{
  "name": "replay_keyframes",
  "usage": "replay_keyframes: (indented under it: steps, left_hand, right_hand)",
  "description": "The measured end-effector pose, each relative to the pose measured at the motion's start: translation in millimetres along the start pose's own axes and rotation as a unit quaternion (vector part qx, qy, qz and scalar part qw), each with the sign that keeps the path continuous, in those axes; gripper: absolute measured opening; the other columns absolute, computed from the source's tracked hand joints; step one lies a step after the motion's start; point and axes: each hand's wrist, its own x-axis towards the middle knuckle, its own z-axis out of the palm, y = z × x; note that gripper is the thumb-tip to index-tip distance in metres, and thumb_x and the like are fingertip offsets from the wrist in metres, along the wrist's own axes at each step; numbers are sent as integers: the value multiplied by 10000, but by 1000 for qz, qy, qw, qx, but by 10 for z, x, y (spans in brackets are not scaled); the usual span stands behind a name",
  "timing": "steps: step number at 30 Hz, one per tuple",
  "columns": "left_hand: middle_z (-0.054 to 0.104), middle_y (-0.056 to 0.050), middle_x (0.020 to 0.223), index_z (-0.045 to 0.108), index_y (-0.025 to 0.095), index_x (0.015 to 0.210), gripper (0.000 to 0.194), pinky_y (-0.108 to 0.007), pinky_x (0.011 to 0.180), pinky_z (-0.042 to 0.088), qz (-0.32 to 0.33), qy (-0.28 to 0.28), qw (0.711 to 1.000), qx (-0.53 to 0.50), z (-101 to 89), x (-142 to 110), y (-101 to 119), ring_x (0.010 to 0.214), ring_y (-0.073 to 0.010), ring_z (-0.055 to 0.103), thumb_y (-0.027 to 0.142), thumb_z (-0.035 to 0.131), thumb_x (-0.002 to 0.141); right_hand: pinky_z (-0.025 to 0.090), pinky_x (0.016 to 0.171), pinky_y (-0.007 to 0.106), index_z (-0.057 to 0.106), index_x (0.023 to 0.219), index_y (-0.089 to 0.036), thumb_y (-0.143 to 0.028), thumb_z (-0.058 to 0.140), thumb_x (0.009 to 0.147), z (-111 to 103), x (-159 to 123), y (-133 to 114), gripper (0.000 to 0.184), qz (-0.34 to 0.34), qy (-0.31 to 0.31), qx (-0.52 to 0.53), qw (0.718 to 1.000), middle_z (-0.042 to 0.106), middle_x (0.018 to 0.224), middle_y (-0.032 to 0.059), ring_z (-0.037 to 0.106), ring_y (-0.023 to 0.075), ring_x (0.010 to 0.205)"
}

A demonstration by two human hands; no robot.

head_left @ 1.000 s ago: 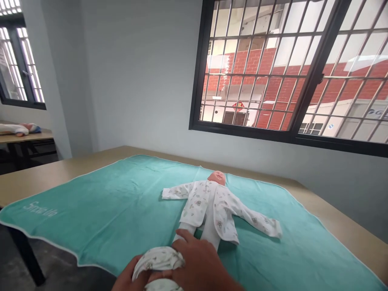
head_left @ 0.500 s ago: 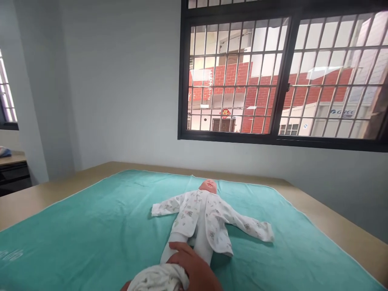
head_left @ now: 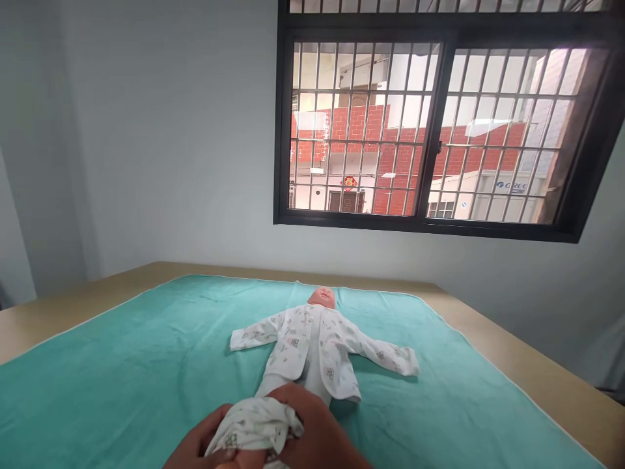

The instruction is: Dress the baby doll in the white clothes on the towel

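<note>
Grey wall (head_left: 170, 143) behind, barred window (head_left: 430, 130) at 1 o'clock w/ red brick bldg outside, bars cutting across the signage there. Pale wood table (head_left: 469, 306) runs out of frame at both sides; green blanket (head_left: 146, 345) covers most of it, near edge cut off at bottom. Baby doll (head_left: 322, 298) lies on its back on the blanket at 6 o'clock in view, head toward 12, top of head hard to make out. White patterned jacket (head_left: 293, 342) lies open down the front, sleeves toward 9 and 4 o'clock; whether doll's hands are in the cuffs, can't tell. White leggings (head_left: 273, 383) show just below the hem, then vanish behind the hands. L hand (head_left: 198, 443), approx 7 o'clock, grips bunched patterned cloth (head_left: 254, 420); R hand (head_left: 317, 426), approx 6 o'clock, has the other side of the same bundle, its fingertips mostly hidden. Both wrists cut off by bottom edge. Pinkish bit under the cloth: finger or doll's foot, can't tell. Cloth's full shape n/a, too crumpled.
</note>
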Motion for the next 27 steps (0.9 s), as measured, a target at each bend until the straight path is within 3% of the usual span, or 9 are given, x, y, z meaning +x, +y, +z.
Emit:
replay_keyframes:
  steps: [2,4,8,13,17,20,23,25,27]
  left_hand:
    - [739,-21,882,724,239,810,471,-397,848,496,-9,-67,998,3,-76,-11,104,963,-328,630,589,786,500]
    - [722,-46,903,717,191,895,526,-363,836,486,-21,-105,994,13,-106,-21,242,942,-291,629,650,695,641]
    - [693,-43,920,701,153,984,422,-256,756,449,-28,-152,985,69,-43,11,526,872,-201,606,512,677,765]
    - [667,-33,880,699,144,949,347,-234,726,416,-2,-249,958,144,-20,212,637,830,-174,581,452,656,796]
    - [625,-39,957,673,184,966,307,-269,776,437,134,-137,945,266,102,511,497,931,-208,564,441,625,803]
    - [549,-80,1201,629,234,1144,520,-346,953,406,237,-75,910,333,321,746,399,1131,-266,500,353,760,655]
    - [593,-78,1067,663,214,1011,380,-374,914,410,257,-51,876,406,473,958,362,1048,-271,531,354,735,665]
    - [617,-39,874,637,202,799,168,-337,819,425,236,-11,892,385,451,1087,345,894,-225,562,359,650,739]
    - [581,0,699,558,200,708,208,-302,715,435,193,47,928,316,322,1199,309,720,-178,559,379,540,812]
  right_hand:
    - [472,817,291,648,1073,-256,-211,775,601,-49,-28,-30,491,33,-33,29,998,665,1032,9,611,227,975]
    - [468,772,275,639,1065,-251,-246,777,614,-98,-38,-30,472,81,-24,74,994,657,1001,0,613,198,903]
    - [437,721,260,650,920,-188,-221,630,740,-183,-29,36,184,111,30,112,987,641,874,5,590,148,784]
    - [442,710,275,660,822,-193,-238,581,793,-247,-82,153,96,119,69,36,990,649,772,6,589,174,774]
    - [467,783,293,634,875,-215,-193,504,834,-211,-93,259,138,41,135,-54,988,665,974,40,601,202,927]
    - [438,919,356,606,1018,-236,-242,519,863,-182,-20,338,178,-3,211,-214,954,602,1154,64,551,238,1083]
    - [445,903,397,546,1152,-245,-344,528,874,-207,101,444,295,41,267,-326,906,550,1206,89,516,282,1142]
    - [468,805,372,547,1089,-231,-375,497,885,-267,173,532,255,70,270,-342,897,565,1116,86,562,271,1033]
    - [456,703,331,549,964,-220,-387,433,911,-363,217,624,210,78,262,-318,908,581,951,54,581,223,836]
